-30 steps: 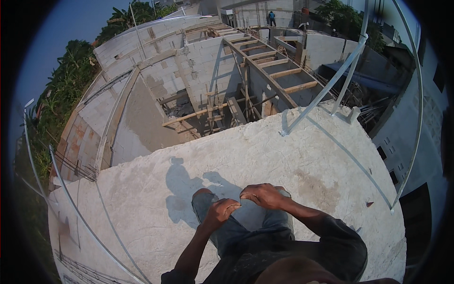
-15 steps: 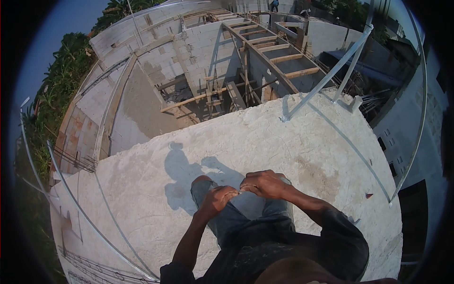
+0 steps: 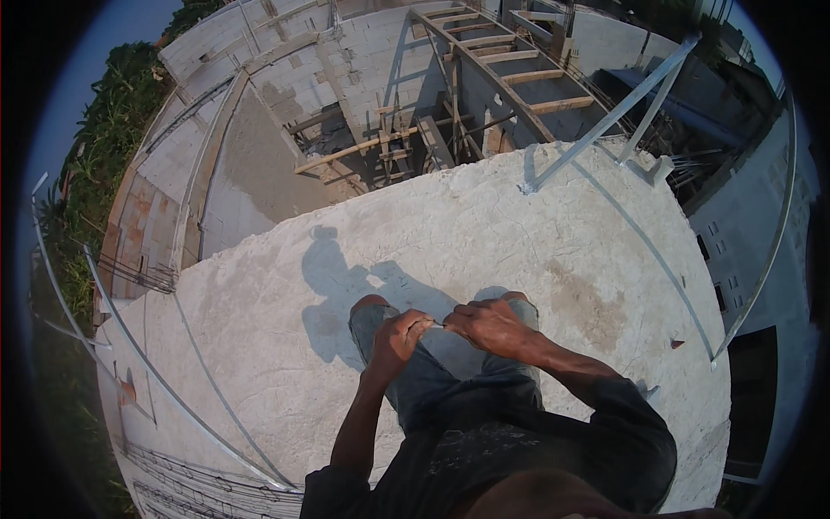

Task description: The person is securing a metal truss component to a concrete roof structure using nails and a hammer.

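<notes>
My left hand [image 3: 399, 336] and my right hand [image 3: 487, 326] are close together above my bent knees, each with its fingers pinched. Between their fingertips runs a short, thin, dark piece [image 3: 438, 325], too small for me to tell its kind. Both hands seem to grip an end of it, and a narrow gap separates the fingers. My knees in grey-blue trousers [image 3: 373, 333] lie just below, on a pale, rough concrete slab [image 3: 450, 225].
The slab ends at a far edge above a deep opening with timber props [image 3: 389, 156] and a ladder-like wooden frame [image 3: 506, 65]. Metal poles [image 3: 614, 112] rise at the right, and another pole [image 3: 164, 381] slants along the left. A reddish fragment [image 3: 677, 344] lies at right.
The view has tilted down slightly. My fingertips are a little further apart, and the thin dark piece shows more clearly between them.
</notes>
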Available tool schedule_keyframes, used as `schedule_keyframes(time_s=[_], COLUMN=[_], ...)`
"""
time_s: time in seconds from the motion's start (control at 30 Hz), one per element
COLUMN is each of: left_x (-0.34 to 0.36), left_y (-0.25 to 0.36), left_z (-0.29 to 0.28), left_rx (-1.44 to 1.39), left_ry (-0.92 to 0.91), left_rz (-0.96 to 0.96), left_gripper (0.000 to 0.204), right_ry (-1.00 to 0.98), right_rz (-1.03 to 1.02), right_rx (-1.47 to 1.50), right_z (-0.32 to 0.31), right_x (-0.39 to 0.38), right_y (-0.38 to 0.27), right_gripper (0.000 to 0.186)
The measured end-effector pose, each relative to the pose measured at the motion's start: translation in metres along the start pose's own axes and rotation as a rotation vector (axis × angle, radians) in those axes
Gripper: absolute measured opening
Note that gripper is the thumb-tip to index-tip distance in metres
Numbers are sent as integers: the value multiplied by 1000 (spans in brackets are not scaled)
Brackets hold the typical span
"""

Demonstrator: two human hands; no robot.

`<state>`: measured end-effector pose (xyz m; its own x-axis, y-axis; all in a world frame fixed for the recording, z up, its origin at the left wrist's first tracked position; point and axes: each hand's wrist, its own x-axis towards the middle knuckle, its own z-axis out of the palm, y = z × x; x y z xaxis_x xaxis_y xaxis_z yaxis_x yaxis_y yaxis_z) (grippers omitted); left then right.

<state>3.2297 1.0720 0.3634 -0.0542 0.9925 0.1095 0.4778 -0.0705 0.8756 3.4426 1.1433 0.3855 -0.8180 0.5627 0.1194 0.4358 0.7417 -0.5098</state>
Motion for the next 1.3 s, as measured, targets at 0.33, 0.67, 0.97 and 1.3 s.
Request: schedule_keyframes(time_s=[0.33, 0.67, 0.97, 1.3], left_x=[-11, -5, -7, -5], left_y=[-4, -22, -5, -16], left_z=[0, 1, -2, 3], left_rx=[-240, 94, -180, 155], left_ry=[-31, -105, 35, -66], left_rz=[4, 64, -117, 9], left_gripper=[21, 18, 19, 24], right_ry=[-285, 15, -215, 39], right_rz=[251, 15, 252, -16], right_rx=[1053, 106, 997, -35], right_z=[35, 10, 51, 13], right_x=[12, 11, 20, 15], right_y=[15, 15, 19, 9], right_gripper=[34, 25, 30, 16])
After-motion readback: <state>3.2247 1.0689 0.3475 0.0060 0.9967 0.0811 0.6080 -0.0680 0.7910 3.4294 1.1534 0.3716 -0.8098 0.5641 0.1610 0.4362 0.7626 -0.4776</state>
